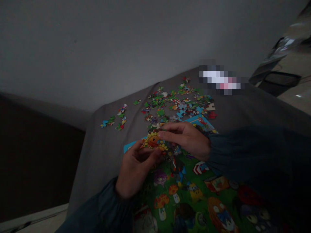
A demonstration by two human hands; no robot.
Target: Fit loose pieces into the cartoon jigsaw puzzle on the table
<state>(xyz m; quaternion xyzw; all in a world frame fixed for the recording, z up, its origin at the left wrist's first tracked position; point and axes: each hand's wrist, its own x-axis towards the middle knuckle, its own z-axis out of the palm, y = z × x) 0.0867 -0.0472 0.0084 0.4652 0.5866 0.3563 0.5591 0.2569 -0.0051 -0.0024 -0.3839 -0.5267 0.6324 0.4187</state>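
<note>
Both my hands hold a small joined section of jigsaw puzzle (153,140) that shows a yellow sunflower with an orange face. My left hand (136,168) pinches its left and lower edge between thumb and fingers. From the right, my right hand (186,137) grips its upper right part, thumb on top. Beneath the hands lies a large printed puzzle picture (179,184), green with cartoon plants and mushrooms and a light blue border. My hands and sleeves cover parts of it.
Many loose puzzle pieces (181,105) are scattered beyond the picture. A smaller group of pieces (121,116) lies to the left. A grey cloth (97,155) covers the table, which meets a pale wall (109,48). A pixelated object (220,80) sits at the far right corner.
</note>
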